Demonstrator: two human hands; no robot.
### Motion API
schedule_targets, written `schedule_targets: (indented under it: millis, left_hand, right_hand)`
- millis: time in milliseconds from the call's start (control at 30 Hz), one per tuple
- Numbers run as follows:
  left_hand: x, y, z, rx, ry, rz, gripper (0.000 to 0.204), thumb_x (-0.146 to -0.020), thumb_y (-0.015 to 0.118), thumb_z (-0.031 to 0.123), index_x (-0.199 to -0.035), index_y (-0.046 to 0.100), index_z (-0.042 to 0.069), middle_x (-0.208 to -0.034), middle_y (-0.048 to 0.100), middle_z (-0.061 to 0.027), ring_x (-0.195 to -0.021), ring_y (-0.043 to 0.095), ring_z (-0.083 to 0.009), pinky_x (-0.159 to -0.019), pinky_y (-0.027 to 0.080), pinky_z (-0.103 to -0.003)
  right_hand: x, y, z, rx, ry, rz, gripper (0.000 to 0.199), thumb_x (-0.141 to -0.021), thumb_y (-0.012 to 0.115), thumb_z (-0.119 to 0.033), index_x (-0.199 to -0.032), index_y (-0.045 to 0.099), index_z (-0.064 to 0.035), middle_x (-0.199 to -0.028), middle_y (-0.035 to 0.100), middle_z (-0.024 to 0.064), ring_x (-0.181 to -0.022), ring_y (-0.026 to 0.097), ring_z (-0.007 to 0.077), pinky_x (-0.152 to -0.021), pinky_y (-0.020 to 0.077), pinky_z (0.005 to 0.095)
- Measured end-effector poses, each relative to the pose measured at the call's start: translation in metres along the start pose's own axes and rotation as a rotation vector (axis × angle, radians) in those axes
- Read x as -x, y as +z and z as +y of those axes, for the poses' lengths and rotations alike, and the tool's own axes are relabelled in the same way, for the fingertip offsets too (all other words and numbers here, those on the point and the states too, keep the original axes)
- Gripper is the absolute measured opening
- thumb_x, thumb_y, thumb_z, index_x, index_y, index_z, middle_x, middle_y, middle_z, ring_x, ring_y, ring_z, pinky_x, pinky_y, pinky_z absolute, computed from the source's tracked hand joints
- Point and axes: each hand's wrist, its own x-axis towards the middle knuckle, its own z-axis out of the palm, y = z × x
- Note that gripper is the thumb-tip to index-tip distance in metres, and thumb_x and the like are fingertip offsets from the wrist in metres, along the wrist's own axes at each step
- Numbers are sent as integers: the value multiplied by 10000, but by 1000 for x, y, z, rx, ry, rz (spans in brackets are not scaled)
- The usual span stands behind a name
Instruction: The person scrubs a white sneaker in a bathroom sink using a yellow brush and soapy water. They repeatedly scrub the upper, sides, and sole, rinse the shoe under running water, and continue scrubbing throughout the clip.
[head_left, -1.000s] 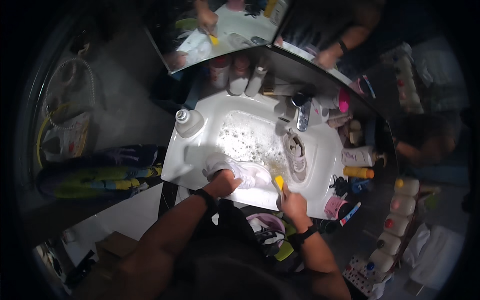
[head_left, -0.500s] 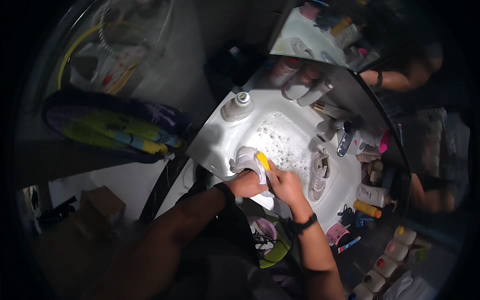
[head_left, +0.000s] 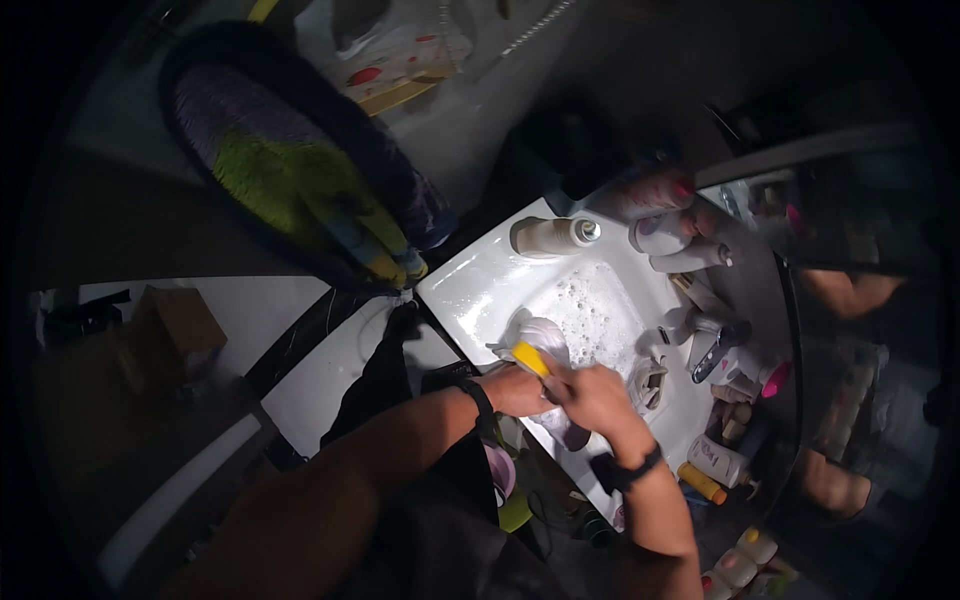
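My left hand (head_left: 518, 390) is closed around a pale shoe (head_left: 541, 333), held over the near left edge of the white sink (head_left: 468, 280). In my right hand (head_left: 602, 405) is a yellow scrubbing brush (head_left: 531, 358), pressed close against the shoe beside my left fingers. Its working side is hidden by the hand. Foamy water (head_left: 590, 305) fills the basin. Another pale sneaker (head_left: 650, 385) rests on the sink's right side, partly covered by my right hand. At the far corner of the sink lies a whitish pump bottle (head_left: 553, 237), appearing tilted in this view.
Several bottles (head_left: 690, 258) line the far right rim near the tap (head_left: 710, 355). A yellow tube (head_left: 702, 483) and a white bottle (head_left: 718, 458) are farther right. A fuzzy coloured towel (head_left: 290, 170) hangs at upper left. A cardboard box (head_left: 178, 328) stands left; a mirror runs along the right.
The view has turned and shifted, so the sink and towel appear moved. The brush has shifted to the upper side of my left hand, while both hands keep hold of shoe and brush.
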Motion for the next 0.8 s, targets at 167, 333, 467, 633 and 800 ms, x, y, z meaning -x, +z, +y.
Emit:
schedule_targets:
  millis: [167, 333, 467, 633, 800]
  left_hand:
    - [0, 11, -8, 75, -37, 88, 544, -951, 668, 474, -1345, 668, 99, -1249, 729, -212, -1219, 668, -389, -1093, 504, -460]
    - [-5, 12, -8, 38, -257, -128, 512, -918, 707, 432, -1296, 688, 87, -1198, 733, -218, -1185, 676, -403, -1064, 521, -459]
    - [-1, 7, -3, 11, -46, 10, 501, -928, 691, 377, -1223, 681, -27, -1198, 721, -268, -1192, 667, -420, -1075, 511, -477]
    - [-7, 4, -9, 33, -143, -21, 516, -896, 693, 433, -1059, 753, -53, -1059, 758, -283, -1038, 732, -429, -965, 564, -495]
    - [-9, -2, 6, 83, -159, 137, 534, -811, 824, 380, -1067, 711, -75, -1071, 744, -282, -1023, 734, -426, -898, 575, -479]
  right_hand:
    - [-7, 16, 17, -88, 14, 70, 317, -1030, 647, -376, -1014, 806, -102, -741, 696, 213, -711, 702, 428, -679, 559, 517]
    - [1, 4, 18, 85, 113, -155, 349, -1020, 649, -403, -993, 812, -96, -727, 694, 200, -695, 695, 427, -674, 558, 507]
    - [3, 0, 12, -28, 60, -58, 341, -1027, 645, -376, -1280, 790, -199, -724, 703, 180, -677, 699, 412, -667, 565, 498]
    - [-20, 52, 29, -95, 100, 134, 378, -1039, 618, -400, -1318, 761, -188, -755, 704, 221, -728, 708, 436, -701, 566, 525]
    - [48, 115, 73, -556, 379, 325, 415, -1075, 631, -298, -1443, 675, -110, -885, 778, 217, -759, 764, 359, -746, 584, 437]
